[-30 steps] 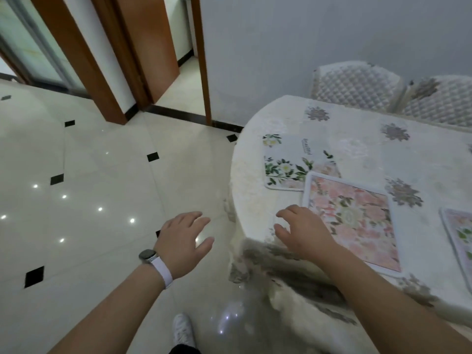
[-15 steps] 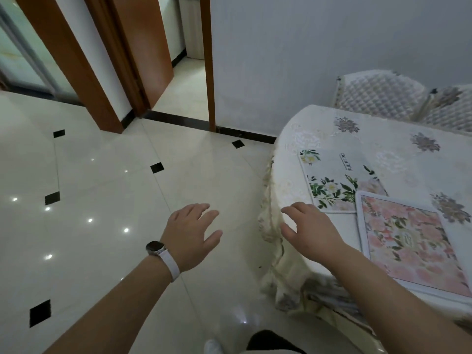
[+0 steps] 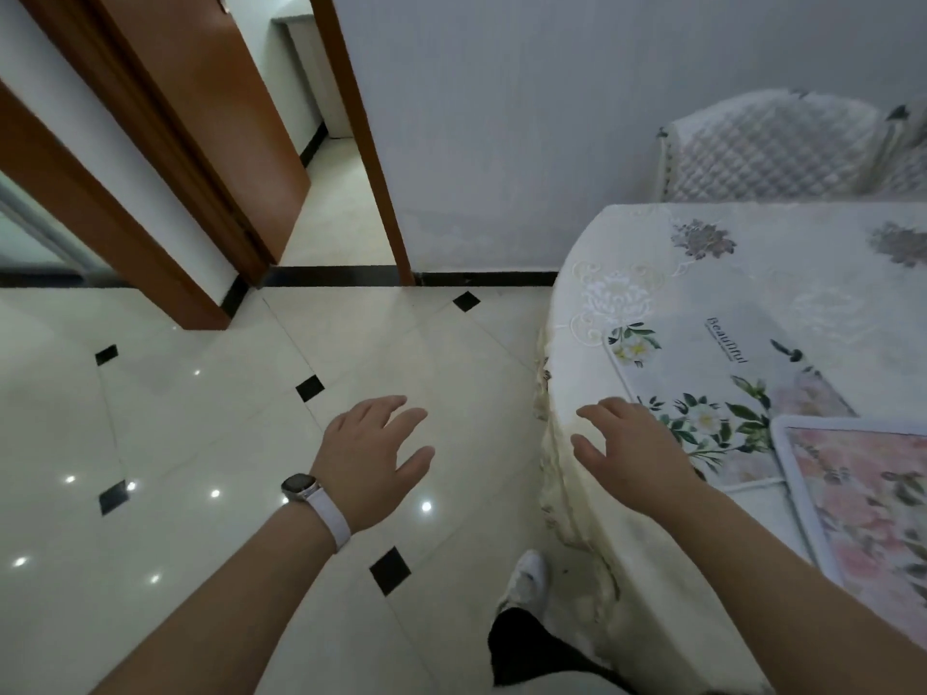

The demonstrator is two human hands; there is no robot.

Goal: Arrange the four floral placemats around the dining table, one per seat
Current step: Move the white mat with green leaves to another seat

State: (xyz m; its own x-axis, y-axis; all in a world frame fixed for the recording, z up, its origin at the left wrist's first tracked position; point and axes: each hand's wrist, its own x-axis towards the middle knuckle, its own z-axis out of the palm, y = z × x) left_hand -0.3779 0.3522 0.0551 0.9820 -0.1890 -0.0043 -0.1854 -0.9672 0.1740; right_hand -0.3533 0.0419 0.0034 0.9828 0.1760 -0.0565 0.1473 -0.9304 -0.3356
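Note:
Two floral placemats lie on the dining table (image 3: 627, 263) at the right. A white one with green leaves and the word "Beautiful" (image 3: 702, 373) sits near the table's left edge. A pink floral placemat (image 3: 868, 499) overlaps its near right corner and runs off the frame. My right hand (image 3: 632, 453) hovers over the table's left edge beside the white mat, fingers spread, holding nothing. Out over the floor, my left hand (image 3: 376, 453), with a watch on its wrist, is spread and empty.
Two quilted chair backs (image 3: 767, 148) stand behind the table against the grey wall. A doorway with brown frames (image 3: 361, 132) opens at the back left. Glossy tiled floor (image 3: 200, 418) stretches to the left. My white shoe (image 3: 526, 579) is beside the hanging tablecloth.
The view has swung left, so the table and mats now sit further right and the third mat has left the frame. My right hand came off the pink mat's corner to the table's edge.

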